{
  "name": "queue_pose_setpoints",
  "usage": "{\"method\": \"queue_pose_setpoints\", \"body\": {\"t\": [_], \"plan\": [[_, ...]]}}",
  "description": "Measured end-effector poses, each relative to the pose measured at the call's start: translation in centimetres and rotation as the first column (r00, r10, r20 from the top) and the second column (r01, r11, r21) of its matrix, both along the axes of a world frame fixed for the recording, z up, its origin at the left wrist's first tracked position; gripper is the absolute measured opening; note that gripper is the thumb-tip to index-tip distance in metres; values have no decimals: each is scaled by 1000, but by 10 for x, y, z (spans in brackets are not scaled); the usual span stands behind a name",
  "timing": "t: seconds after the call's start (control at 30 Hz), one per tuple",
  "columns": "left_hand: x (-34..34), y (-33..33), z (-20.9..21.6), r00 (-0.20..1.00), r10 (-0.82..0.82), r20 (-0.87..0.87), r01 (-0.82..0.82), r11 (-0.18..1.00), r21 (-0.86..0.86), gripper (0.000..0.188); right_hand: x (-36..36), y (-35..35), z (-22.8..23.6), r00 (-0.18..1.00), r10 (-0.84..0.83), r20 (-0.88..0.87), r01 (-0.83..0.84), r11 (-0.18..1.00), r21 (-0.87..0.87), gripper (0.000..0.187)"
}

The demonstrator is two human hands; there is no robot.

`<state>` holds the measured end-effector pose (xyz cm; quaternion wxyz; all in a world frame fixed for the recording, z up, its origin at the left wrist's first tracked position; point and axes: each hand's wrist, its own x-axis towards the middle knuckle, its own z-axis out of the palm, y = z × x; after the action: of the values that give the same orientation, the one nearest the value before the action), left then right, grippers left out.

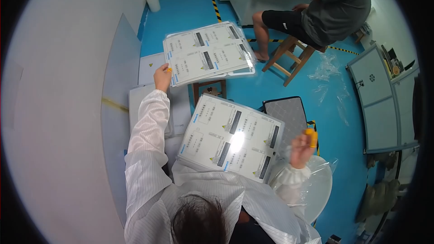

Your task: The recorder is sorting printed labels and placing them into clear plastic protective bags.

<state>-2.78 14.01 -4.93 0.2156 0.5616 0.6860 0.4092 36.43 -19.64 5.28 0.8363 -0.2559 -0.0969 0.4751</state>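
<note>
Sheets fill two stacks in the head view: near stack at your lap, far stack above a stool. Your left hand touches the far stack's edge, grip unclear; your blurred right hand, raised, can't be read. Which sheets are done or left doesn't show.

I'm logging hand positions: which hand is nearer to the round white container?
Right. The right hand is by the far rim of the round white container; the left hand is farther off, at the upper sheet stack's near-left corner.
</note>
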Motion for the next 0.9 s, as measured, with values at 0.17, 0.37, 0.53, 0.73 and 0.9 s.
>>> {"method": "queue_pose_setpoints", "body": {"t": [0.17, 0.37, 0.53, 0.73, 0.9], "plan": [[-10, -81, -8, 819, -396, 415, 523, 814, -255, 27, -139, 37, -66, 748, 494, 444, -403, 869, -287, 40], [-27, -176, -26, 691, -703, 164, 686, 568, -454, 35, -189, 69, -139, 162, 660, 733, -412, 721, -557, 20], [-11, -199, -5, 776, -630, -6, 510, 634, -581, 30, -190, 103, -151, 441, 551, 708, -228, 832, -505, 18], [-3, -198, 15, 765, -637, -98, 496, 679, -540, 29, -177, 105, -149, 452, 465, 761, -103, 875, -474, 20], [2, -207, 18, 694, -720, -2, 636, 615, -466, 35, -156, 113, -145, 528, 410, 744, -34, 885, -464, 26]]}}
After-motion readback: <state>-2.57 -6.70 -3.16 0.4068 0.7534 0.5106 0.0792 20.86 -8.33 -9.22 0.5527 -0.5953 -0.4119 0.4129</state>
